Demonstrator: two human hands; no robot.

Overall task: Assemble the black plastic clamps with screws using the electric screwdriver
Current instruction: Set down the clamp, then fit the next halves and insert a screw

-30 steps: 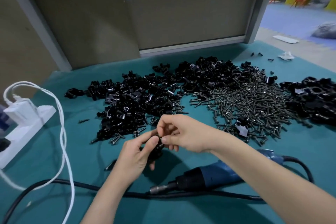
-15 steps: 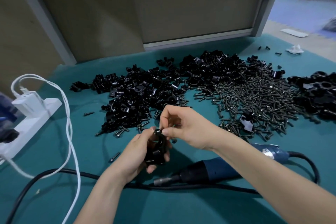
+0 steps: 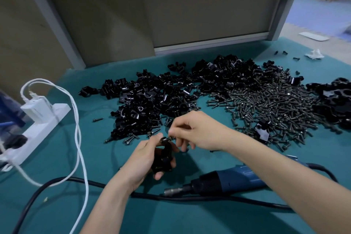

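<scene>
I see L hand [image 3: 141, 159] clenched round black plastic clamp [image 3: 163, 161] above teal mat [image 3: 190, 218]; R hand [image 3: 197, 131] pinching small dark screw [image 3: 167, 139] at its top hole. Risk: screw tilts, drops (not threaded yet, I think) before blue electric screwdriver [image 3: 233, 178] arrives.

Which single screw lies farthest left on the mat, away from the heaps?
The lone screw between the white power strip and the clamp heap; every other screw sits against a heap or further right.
</scene>
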